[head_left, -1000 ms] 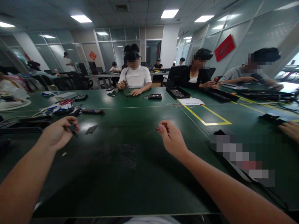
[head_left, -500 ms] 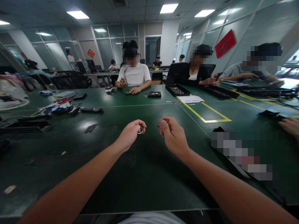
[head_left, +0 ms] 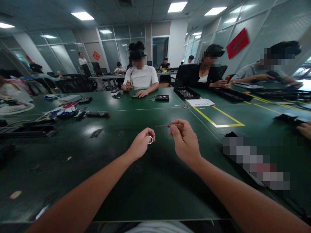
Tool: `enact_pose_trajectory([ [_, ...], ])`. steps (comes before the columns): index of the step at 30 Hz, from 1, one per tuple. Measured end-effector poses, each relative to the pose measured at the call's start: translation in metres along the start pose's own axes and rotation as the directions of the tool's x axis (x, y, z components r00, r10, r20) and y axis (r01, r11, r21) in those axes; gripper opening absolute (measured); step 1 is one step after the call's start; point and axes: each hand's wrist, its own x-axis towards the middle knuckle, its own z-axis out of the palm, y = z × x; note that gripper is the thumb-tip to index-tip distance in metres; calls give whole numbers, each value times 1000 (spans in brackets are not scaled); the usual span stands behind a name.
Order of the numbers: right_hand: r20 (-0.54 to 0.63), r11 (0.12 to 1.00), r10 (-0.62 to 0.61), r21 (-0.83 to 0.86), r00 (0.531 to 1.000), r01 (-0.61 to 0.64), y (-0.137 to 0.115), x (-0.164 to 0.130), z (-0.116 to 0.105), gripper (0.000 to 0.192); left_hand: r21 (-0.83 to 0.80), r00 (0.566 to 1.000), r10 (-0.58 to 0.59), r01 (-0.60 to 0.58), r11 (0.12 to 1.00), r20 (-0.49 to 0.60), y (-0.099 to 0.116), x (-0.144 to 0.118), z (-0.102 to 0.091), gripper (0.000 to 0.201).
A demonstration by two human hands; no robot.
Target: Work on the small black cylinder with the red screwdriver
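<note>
Left hand (head_left: 142,145) swung in from the table's left, pinching a small ring (head_left: 151,139); right hand (head_left: 184,142) grips a thin screwdriver (head_left: 168,125), tip not yet touching it.

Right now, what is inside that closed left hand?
A small silver ring shows between the thumb and fingers of the left hand, held above the green table. Part of the ring is covered by the fingers, and whatever else the palm holds cannot be seen.

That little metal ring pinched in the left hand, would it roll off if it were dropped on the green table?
Probably. The ring looks thin, round and shiny, so it would likely roll or skid on the smooth green table. It seems light and stiff: the left hand holds it with fingertips alone, unbent.
</note>
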Motion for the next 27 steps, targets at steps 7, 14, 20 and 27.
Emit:
enact_pose_trajectory([
  [7, -21, 999, -11, 53, 1000, 12, -4, -2, -3, 19, -75, 996, 24, -18, 997, 86, 3, -4, 3, 29],
  [14, -29, 992, -117, 41, 993, 118, -5, -5, -6, 15, 57, 983, 142, -149, 987, 112, -6, -7, 8, 53],
  [20, 85, 987, -133, -75, 987, 140, -3, -4, -1, 10, 94, 980, 164, -174, 980, 109, -5, -9, 9, 47],
  [27, 164, 984, -139, -93, 977, 155, -2, -2, -3, 10, 61, 993, 80, -86, 994, 89, -7, -7, 5, 37],
])
